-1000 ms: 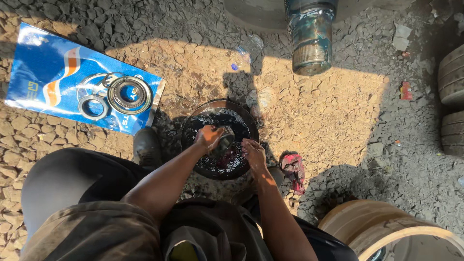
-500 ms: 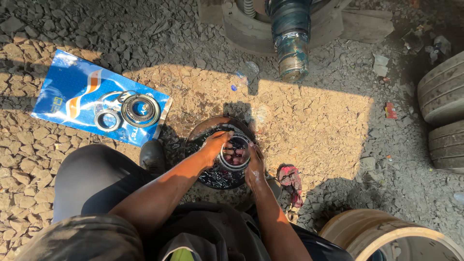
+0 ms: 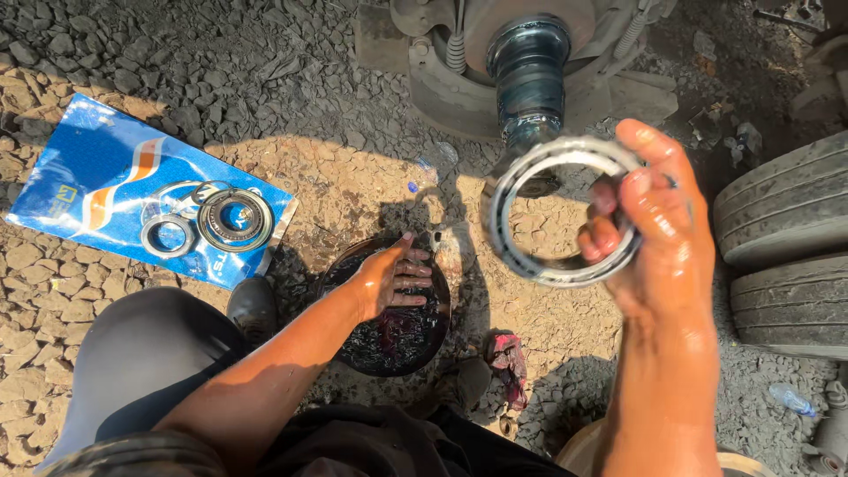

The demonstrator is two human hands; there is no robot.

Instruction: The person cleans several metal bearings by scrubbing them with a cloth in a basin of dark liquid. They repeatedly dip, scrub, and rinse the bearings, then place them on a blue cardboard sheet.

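The right hand (image 3: 658,234) is raised up close to the camera, greasy fingers (image 3: 609,234) curled tight around one side of a big bearing ring (image 3: 552,212), thumb over the outer rim. The ring hangs in the air in front of the axle spindle (image 3: 530,75), not touching it. Down below, the left hand (image 3: 389,278) sits in a round pan (image 3: 353,349) of dark grease, fingers spread and flat, not gripping anything. A pink rag (image 3: 508,358) lies just beside the pan on the dirt. Off to the left, a blue plastic sheet (image 3: 79,185) has a couple more bearing parts (image 3: 234,221) laid on it. Two tyres (image 3: 786,256) sit at the right edge.
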